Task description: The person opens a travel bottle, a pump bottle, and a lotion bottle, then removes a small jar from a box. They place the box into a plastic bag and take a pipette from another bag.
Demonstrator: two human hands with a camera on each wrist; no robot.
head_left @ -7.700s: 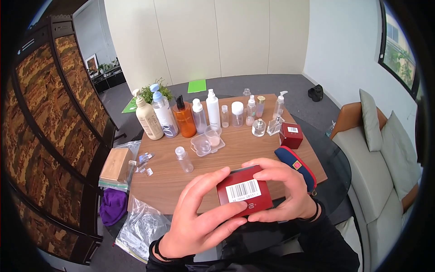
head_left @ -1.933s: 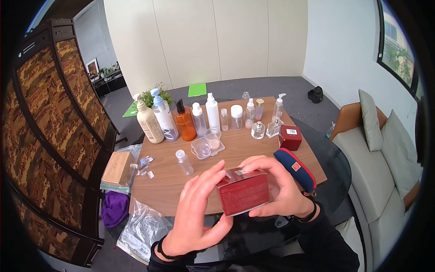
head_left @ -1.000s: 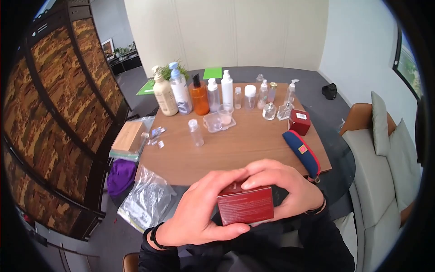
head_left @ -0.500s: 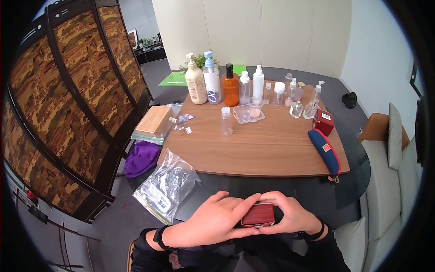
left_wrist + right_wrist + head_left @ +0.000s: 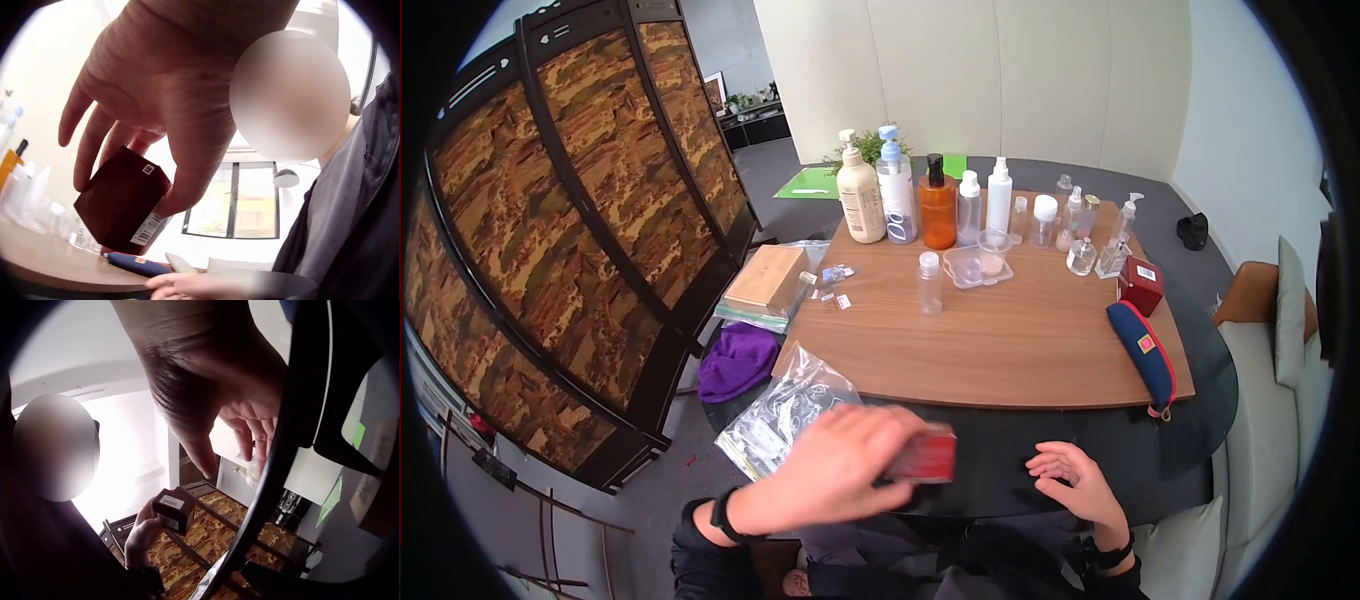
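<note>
My left hand (image 5: 830,465) grips a small dark red box (image 5: 937,457) in front of the table, near the crumpled clear plastic bag (image 5: 775,425). In the left wrist view, thumb and fingers hold the box (image 5: 122,203) from opposite sides, and a barcode label shows on its lower edge. My right hand (image 5: 1080,482) is apart from the box, over the dark glass edge, with relaxed fingers and nothing in it. The right wrist view shows the held box (image 5: 174,511) beyond the loosely bent right fingers (image 5: 240,434).
Pump bottles (image 5: 860,195), an amber bottle (image 5: 937,210) and several small clear bottles line the back of the wooden board (image 5: 1000,360). A second red box (image 5: 1141,290) and a navy pouch (image 5: 1142,350) sit at right. A wooden box (image 5: 767,280) and purple cloth (image 5: 738,360) lie left.
The right hand has let go of the red box and moved right. The left hand has carried the box a little left and up. The head view has shifted, with the tabletop now further right.
</note>
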